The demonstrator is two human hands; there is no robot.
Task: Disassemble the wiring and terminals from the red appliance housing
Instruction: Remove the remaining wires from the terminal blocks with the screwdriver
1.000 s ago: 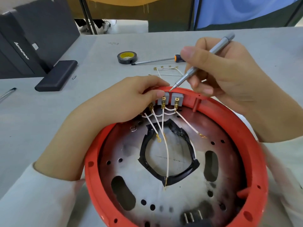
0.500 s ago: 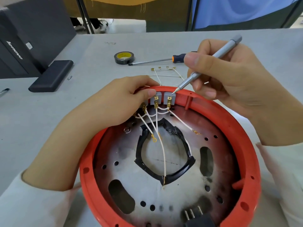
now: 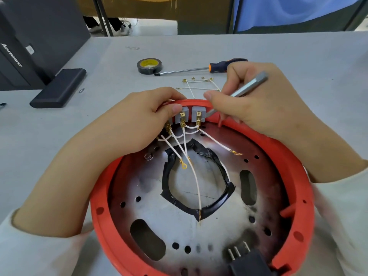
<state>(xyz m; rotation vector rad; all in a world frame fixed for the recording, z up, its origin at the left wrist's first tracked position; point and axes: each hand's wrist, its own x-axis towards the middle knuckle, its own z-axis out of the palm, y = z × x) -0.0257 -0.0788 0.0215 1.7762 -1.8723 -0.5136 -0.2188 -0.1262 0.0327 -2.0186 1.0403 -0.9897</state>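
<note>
Red plastic forms the round appliance housing (image 3: 199,196), which lies open side up on the grey counter (image 3: 298,48) at about 6 o'clock, closest to the person. At its 12 o'clock rim stand the small grey terminal blocks (image 3: 196,114) with brass terminals (image 3: 182,120) and thin white wires (image 3: 191,166) that run down over the metal plate. The left hand (image 3: 139,124) has its fingers curled over the rim, pinching the wires beside the blocks. The right hand (image 3: 256,108) grips a slim grey tool (image 3: 247,87); half a second ago its tip was just above the rim, and now it has come down and presses beside the rightmost terminal. I judge that this terminal is being pried loose, so several connections are not yet removed. Farther away, at 12 o'clock, lie loose white wires with terminals (image 3: 199,84), already free, then an orange-handled screwdriver (image 3: 199,69) and a tape roll (image 3: 149,65). At 10 o'clock a dark case (image 3: 39,36) carries the word "lenovo".
</note>
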